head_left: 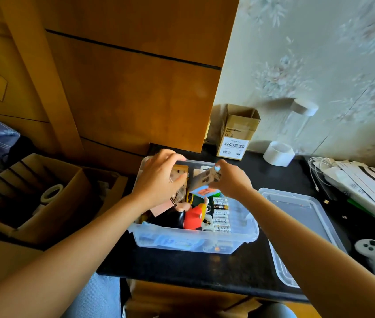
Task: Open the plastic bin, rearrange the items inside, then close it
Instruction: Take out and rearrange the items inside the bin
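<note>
An open clear plastic bin (248, 235) stands on a black table. Its clear lid (296, 216) lies flat to its right. Inside the bin lie a row of batteries (222, 215), a red and black toy figure (193, 218) and an orange-and-blue packet (204, 192). My left hand (159, 177) is over the bin's far left part, fingers closed around a clear bag with a brown item (179, 180). Over the bin's far middle, my right hand (232, 180) pinches a small grey-brown carton (204, 179), tilted above the other items.
A small cardboard box with a barcode label (237, 134) and a white tape roll (278, 153) stand behind the bin near the wall. White cables and a paper bag (365, 180) lie at the right, a white controller (374, 258) at the front right. An open cardboard box (32, 198) sits to the left.
</note>
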`<state>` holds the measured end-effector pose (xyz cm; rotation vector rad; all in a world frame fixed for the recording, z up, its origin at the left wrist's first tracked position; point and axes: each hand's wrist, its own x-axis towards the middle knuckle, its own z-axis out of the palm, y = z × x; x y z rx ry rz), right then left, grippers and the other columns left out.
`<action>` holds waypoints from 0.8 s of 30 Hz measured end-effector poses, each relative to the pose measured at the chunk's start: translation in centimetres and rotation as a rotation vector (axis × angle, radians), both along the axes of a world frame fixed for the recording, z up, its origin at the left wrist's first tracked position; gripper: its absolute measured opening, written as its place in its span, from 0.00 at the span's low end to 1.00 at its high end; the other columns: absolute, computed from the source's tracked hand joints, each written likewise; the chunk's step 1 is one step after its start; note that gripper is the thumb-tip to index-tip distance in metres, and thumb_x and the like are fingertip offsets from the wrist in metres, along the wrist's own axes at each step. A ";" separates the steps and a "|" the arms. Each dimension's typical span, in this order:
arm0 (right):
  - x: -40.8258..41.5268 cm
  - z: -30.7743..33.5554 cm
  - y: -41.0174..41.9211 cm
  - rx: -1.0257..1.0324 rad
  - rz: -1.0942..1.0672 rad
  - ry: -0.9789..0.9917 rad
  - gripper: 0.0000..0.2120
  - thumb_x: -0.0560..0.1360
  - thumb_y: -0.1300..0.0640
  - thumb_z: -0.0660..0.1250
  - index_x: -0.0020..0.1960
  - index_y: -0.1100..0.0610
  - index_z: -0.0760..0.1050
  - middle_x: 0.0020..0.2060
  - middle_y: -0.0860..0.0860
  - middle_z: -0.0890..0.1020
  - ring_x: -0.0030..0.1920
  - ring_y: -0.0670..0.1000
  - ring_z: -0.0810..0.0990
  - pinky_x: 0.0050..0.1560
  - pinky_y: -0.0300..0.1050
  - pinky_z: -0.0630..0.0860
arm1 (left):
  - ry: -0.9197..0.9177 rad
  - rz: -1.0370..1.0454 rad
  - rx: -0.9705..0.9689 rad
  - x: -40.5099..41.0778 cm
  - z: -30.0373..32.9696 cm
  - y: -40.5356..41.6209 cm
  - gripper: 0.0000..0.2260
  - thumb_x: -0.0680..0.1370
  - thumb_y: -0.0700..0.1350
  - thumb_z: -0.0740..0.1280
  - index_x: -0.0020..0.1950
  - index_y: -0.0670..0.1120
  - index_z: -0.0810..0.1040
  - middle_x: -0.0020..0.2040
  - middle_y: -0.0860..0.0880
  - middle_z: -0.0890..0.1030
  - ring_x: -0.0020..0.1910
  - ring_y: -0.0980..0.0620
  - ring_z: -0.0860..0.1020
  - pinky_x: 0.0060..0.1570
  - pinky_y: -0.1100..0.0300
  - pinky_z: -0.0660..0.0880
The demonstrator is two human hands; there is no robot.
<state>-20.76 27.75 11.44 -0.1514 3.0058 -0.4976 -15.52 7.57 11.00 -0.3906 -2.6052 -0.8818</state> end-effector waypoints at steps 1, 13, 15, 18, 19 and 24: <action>0.2 0.4 -0.1 -0.017 0.034 0.008 0.26 0.70 0.52 0.73 0.64 0.53 0.67 0.51 0.54 0.80 0.40 0.52 0.77 0.28 0.41 0.73 | -0.057 -0.019 -0.031 -0.6 0.4 0.8 0.18 0.75 0.50 0.68 0.64 0.49 0.73 0.62 0.51 0.73 0.60 0.50 0.72 0.59 0.54 0.67; 1.2 1.5 1.6 -0.213 0.054 -0.027 0.24 0.71 0.50 0.72 0.60 0.57 0.66 0.52 0.54 0.79 0.44 0.50 0.76 0.41 0.39 0.74 | -0.378 -0.121 -0.282 -5.3 -1.2 4.7 0.15 0.69 0.55 0.73 0.48 0.56 0.70 0.46 0.56 0.78 0.41 0.52 0.77 0.35 0.59 0.73; 1.0 1.5 2.7 -0.062 0.015 -0.142 0.16 0.73 0.49 0.69 0.51 0.58 0.68 0.48 0.53 0.78 0.41 0.50 0.74 0.38 0.38 0.71 | -0.341 -0.094 -0.299 -5.2 -1.4 4.8 0.19 0.70 0.58 0.72 0.54 0.53 0.69 0.46 0.57 0.78 0.42 0.52 0.79 0.36 0.56 0.78; 1.2 0.0 3.2 0.258 0.115 -0.428 0.13 0.76 0.49 0.65 0.46 0.60 0.74 0.45 0.56 0.77 0.43 0.51 0.73 0.44 0.42 0.69 | -0.260 -0.085 -0.330 -4.6 -1.7 5.1 0.24 0.71 0.63 0.68 0.59 0.54 0.63 0.42 0.55 0.79 0.34 0.52 0.78 0.30 0.59 0.74; 1.4 -0.9 3.0 0.325 0.161 -0.476 0.15 0.77 0.50 0.64 0.50 0.62 0.75 0.45 0.56 0.76 0.44 0.51 0.72 0.45 0.42 0.68 | -0.232 -0.082 -0.356 -4.5 -1.8 5.1 0.25 0.72 0.64 0.67 0.61 0.55 0.62 0.42 0.54 0.79 0.34 0.51 0.77 0.28 0.60 0.71; 0.9 -4.9 1.5 0.522 0.242 -0.462 0.14 0.78 0.54 0.60 0.57 0.63 0.75 0.44 0.56 0.77 0.44 0.52 0.73 0.45 0.44 0.70 | -0.169 -0.040 -0.441 -4.0 -2.0 5.4 0.25 0.74 0.62 0.63 0.67 0.55 0.61 0.51 0.51 0.79 0.35 0.52 0.71 0.28 0.61 0.61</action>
